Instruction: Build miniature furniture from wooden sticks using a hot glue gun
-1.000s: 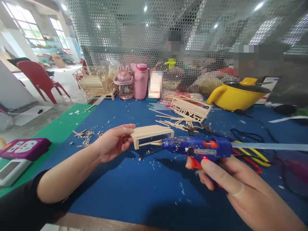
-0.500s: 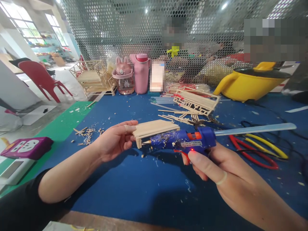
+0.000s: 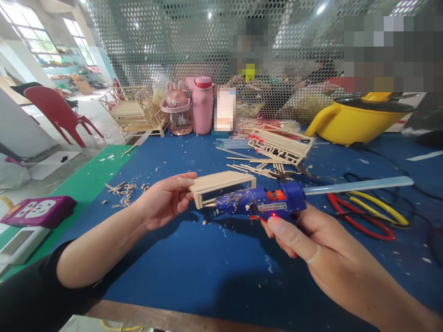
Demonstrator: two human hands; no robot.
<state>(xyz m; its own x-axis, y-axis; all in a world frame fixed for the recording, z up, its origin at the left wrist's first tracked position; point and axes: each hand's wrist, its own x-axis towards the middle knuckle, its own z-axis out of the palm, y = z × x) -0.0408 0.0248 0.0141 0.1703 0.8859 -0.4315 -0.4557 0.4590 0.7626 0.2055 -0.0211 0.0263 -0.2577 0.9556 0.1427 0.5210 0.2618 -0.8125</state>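
My left hand (image 3: 164, 200) pinches the left end of a small wooden stick bench (image 3: 221, 183), held level above the blue table cloth (image 3: 194, 258). My right hand (image 3: 308, 240) grips a blue hot glue gun (image 3: 263, 203) with a red light lit on it and a clear glue stick (image 3: 360, 185) sticking out of its back. The gun's nozzle points left and sits at the underside of the bench near its left leg.
Loose sticks and a stick lattice frame (image 3: 280, 146) lie beyond the hands. Finished stick furniture (image 3: 133, 110), pink bottles (image 3: 202, 105) and a yellow pot (image 3: 360, 120) stand at the back by a perforated screen. Red and yellow cables (image 3: 370, 216) lie right, a purple power strip (image 3: 36, 211) left.
The glue gun moved left and up until its nozzle reached the bench's underside. Over the last half second both hands hardly moved.
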